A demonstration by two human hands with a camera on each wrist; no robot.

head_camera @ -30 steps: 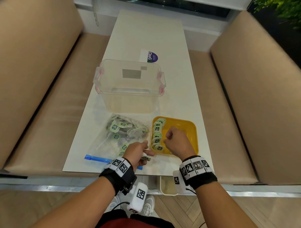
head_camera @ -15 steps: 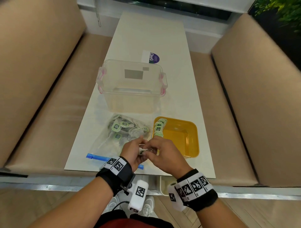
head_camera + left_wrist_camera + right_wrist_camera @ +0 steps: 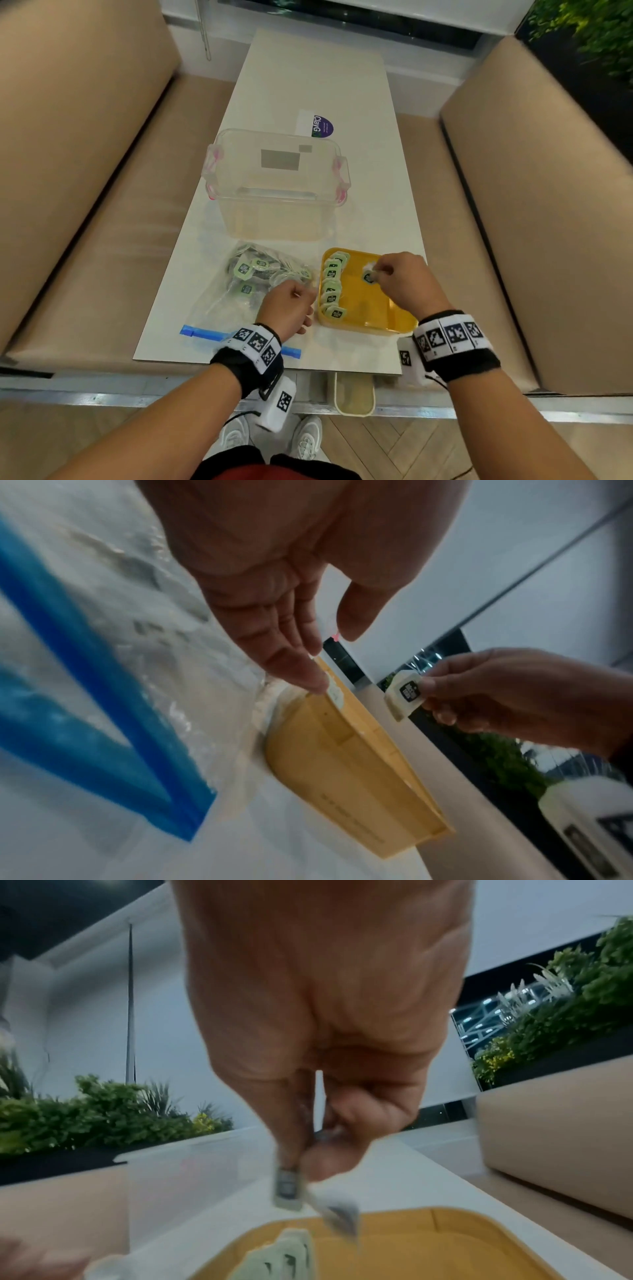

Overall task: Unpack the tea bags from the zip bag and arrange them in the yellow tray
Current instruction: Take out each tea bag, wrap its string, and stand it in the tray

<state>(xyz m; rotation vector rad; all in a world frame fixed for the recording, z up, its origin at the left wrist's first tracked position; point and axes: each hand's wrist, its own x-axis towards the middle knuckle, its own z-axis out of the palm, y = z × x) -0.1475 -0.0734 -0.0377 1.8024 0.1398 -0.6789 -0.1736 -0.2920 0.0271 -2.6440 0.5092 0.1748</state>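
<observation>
Our right hand hangs over the far part of the yellow tray, thumb and forefinger pinched on the green tag of one tea bag. In the right wrist view the tag sticks out below the fingertips, and a pale, blurred piece dangles beside it; we take that to be the bag's pouch, though the blur leaves it unsure. The held bag is above the tray floor, not touching it as far as we can see.

To the left of that hand, a row of tea bags stands on edge along the tray's left wall, running from the far corner to the near one.

Our left hand sits just left of the tray, over the right part of the zip bag. The left wrist view shows its fingers relaxed and nearly straight, thumb apart, with nothing held; the fingertips are next to the tray's rim. The zip bag lies flat on the white worktop, its blue zip strip nearest our wrist, and more tea bags are heaped inside it, beyond and left of the left hand.

Past both hands stands a clear plastic box with pink clips.
</observation>
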